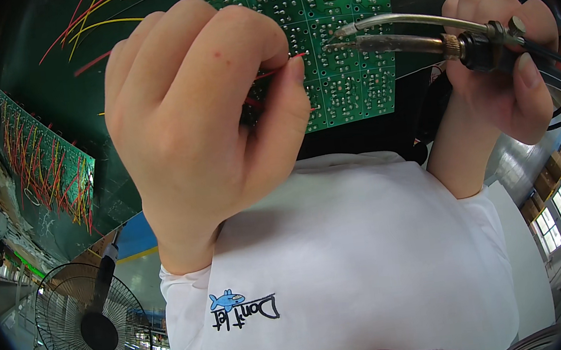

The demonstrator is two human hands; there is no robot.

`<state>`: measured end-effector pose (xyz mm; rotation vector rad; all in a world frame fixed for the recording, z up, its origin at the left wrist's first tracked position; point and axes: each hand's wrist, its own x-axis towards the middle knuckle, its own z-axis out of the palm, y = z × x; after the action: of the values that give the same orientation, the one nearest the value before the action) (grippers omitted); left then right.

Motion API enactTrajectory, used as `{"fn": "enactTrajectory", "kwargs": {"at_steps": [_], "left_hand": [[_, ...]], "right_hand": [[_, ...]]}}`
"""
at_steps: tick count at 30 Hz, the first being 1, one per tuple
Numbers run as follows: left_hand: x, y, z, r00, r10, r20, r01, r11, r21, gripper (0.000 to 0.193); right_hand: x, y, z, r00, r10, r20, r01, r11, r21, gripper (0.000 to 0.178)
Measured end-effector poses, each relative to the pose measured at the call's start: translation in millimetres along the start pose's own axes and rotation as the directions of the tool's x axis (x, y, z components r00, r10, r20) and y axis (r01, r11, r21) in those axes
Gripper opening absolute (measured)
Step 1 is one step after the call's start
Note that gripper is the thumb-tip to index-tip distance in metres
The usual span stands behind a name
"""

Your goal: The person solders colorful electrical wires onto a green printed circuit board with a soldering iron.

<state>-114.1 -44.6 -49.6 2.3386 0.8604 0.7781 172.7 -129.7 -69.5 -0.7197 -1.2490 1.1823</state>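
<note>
Over the left part of a green circuit board panel (375, 62), my left hand (198, 108) is closed, with thumb and forefinger pinching a thin red wire (270, 73). The wire's tip reaches the board just beyond my fingertips. My right hand (485, 102) grips a soldering iron (393, 42) from the right. A slim metal solder feed tube (407, 18) is fixed along the iron. Both tips point left, close above the board's solder joints and a short way right of the wire's tip. My left hand hides part of the panel and the rest of the wire.
Loose red and yellow wires (92, 22) lie at the far left of the dark green work surface (37, 71). Nearer the left edge sits another board (53, 158) covered in red and yellow wires. A black fan (98, 331) stands below left. Dark cables (559, 64) trail from the iron.
</note>
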Motion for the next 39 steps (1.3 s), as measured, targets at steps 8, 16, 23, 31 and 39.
{"fn": "enactTrajectory", "kwargs": {"at_steps": [8,16,23,31,39], "left_hand": [[16,4,-26,0.99,-0.012,0.139,-0.006,0.992,0.128,0.014],[41,-1,-50,0.975,-0.025,0.222,-0.018,0.982,0.19,0.008],[33,-3,-34,0.928,-0.12,0.352,0.167,0.98,-0.108,0.009],[41,22,-75,0.975,-0.221,0.022,0.212,0.956,0.201,0.009],[41,15,1,0.992,-0.068,0.109,0.088,0.978,-0.188,0.013]], "right_hand": [[0,-1,11,0.992,-0.022,-0.127,0.022,1.0,-0.001,0.02],[-1,-4,6,0.99,-0.055,-0.128,0.056,0.998,0.003,0.017],[-7,-3,4,0.982,-0.053,-0.181,0.057,0.998,0.014,0.017],[-7,-6,3,0.985,-0.038,-0.168,0.058,0.991,0.121,0.016],[-1,-10,-8,0.986,0.044,-0.16,-0.032,0.997,0.072,0.015]]}}
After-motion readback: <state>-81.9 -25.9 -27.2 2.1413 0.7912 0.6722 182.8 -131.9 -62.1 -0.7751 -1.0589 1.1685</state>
